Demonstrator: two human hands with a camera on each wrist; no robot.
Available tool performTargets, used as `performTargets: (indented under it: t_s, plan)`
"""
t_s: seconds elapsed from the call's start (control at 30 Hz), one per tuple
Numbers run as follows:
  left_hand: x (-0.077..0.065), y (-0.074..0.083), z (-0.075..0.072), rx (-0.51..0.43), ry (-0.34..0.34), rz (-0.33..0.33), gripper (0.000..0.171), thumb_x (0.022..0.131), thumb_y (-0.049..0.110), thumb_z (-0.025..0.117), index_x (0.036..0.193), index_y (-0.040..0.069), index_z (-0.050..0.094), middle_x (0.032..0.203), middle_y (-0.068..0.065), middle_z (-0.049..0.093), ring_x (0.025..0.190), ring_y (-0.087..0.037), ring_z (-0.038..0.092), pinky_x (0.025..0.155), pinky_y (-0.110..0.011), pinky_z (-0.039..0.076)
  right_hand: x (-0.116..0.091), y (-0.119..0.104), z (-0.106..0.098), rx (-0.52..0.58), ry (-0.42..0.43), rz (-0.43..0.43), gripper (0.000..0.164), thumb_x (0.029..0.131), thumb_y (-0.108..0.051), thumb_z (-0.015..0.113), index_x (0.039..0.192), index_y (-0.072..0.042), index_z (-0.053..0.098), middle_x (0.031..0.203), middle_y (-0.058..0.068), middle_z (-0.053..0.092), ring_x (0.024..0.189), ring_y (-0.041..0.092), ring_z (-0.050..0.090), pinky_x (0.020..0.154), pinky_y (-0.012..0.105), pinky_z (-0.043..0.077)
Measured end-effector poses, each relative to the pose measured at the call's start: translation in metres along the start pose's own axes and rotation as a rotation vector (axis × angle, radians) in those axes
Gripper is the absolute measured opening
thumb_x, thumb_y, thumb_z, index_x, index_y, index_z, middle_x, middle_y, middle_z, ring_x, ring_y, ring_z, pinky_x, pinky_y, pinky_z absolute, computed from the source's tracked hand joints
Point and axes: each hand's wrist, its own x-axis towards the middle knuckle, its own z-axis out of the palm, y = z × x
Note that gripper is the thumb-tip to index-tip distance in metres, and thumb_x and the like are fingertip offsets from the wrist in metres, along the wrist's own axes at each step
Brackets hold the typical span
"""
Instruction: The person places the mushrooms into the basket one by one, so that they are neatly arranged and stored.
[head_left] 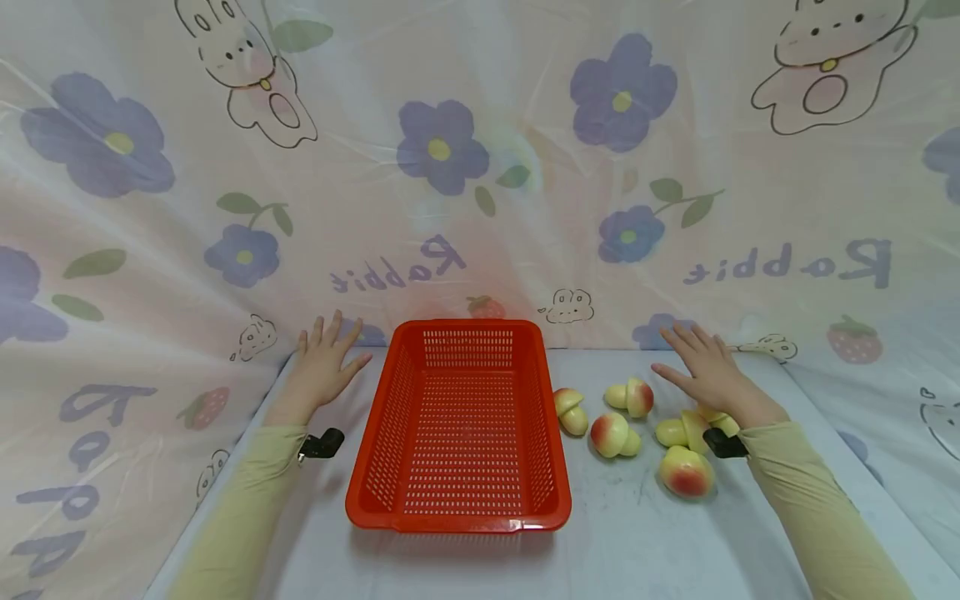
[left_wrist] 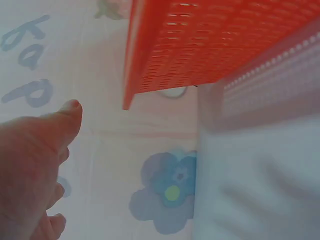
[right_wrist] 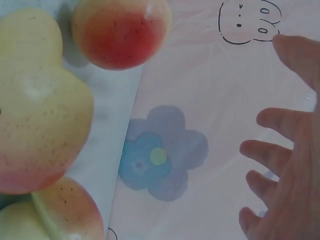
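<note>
A red plastic basket [head_left: 468, 522] with perforated sides stands in the middle of the white table. My left hand [head_left: 318, 371] hovers to its left, fingers spread and holding nothing; the basket wall [left_wrist: 200, 47] shows beside the thumb in the left wrist view. Several yellow mushroom-shaped pieces with reddish caps lie right of the basket, among them one by its wall [head_left: 572, 412], one farther back [head_left: 637, 397] and one nearer the front [head_left: 686, 473]. Above and beside them my right hand [head_left: 708, 375] is held with fingers apart, touching none of them. Its forearm partly hides one yellow piece [head_left: 718, 417].
A pale cloth [head_left: 517, 208] printed with rabbits and purple flowers hangs behind the table and along its sides. The white tabletop [head_left: 600, 533] extends in front of the basket and pieces. A small black camera sits on each wrist.
</note>
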Motion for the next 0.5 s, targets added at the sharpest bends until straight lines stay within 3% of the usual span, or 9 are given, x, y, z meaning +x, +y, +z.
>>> performTargets:
  t_s: [0.3,0.5]
  plan:
    - [-0.003,-0.001,-0.008,-0.260,-0.026,0.014,0.073,0.098,0.043,0.051,0.152,0.004,0.020,0.153,-0.032,0.005,0.137,-0.053,0.010,0.105,-0.068,0.017,0.000,-0.004,-0.009,0.036,0.007,-0.021,0.069,0.096,-0.038,0.058,0.142,0.008,0.035,0.141,0.033,0.034,0.131,0.053,0.022,0.105,0.066,0.018]
    - [-0.003,-0.002,-0.007,-0.382,-0.033,0.035,0.072,0.098,0.039,0.052,0.150,0.000,0.022,0.150,-0.028,0.023,0.134,-0.050,0.023,0.106,-0.063,0.023,-0.001,-0.010,-0.015,0.150,0.003,-0.022,0.072,0.096,-0.038,0.058,0.143,0.008,0.031,0.142,0.032,0.034,0.130,0.051,0.028,0.102,0.066,0.025]
